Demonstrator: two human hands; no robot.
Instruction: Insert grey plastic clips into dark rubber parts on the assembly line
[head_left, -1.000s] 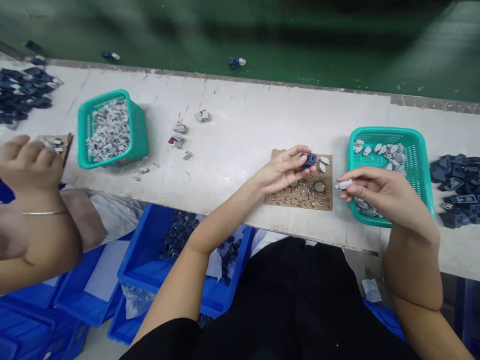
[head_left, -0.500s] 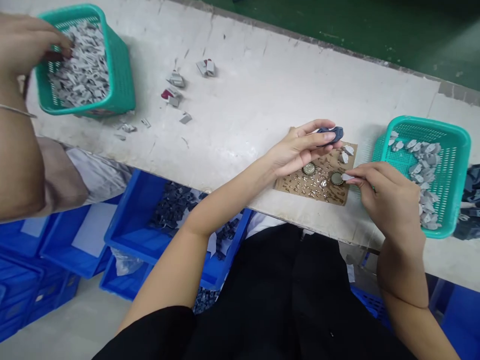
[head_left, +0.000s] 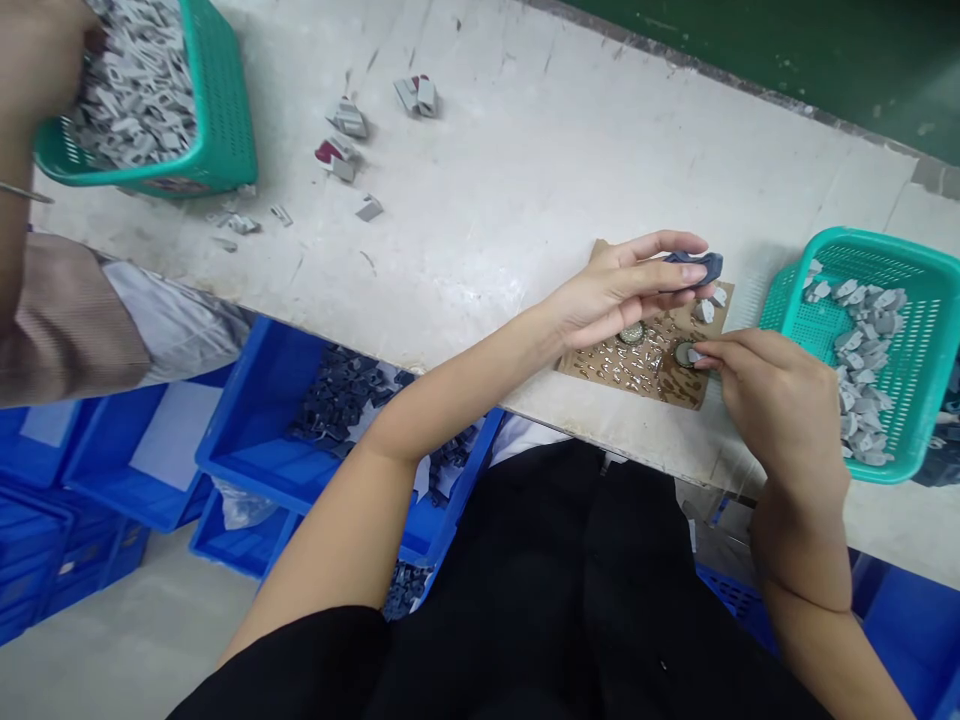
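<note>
We are pinching dark blue part [head_left: 696, 266] in left hand [head_left: 616, 292], holding it above cardboard sheet [head_left: 645, 362]. Right hand [head_left: 772, 400] is pinching small grey piece [head_left: 694, 355] at bottle cap [head_left: 683, 352] on cardboard. Green basket [head_left: 911, 300] of grey pieces sitting just right. Co-worker's hand [head_left: 34, 50] reaching into far-left basket [head_left: 217, 120].

On the tabletop [head_left: 525, 170], a cardboard sheet [head_left: 645, 365] lies left of one basket [head_left: 911, 330]; another basket [head_left: 217, 130] sits far left; bins [head_left: 247, 450] stand below.
</note>
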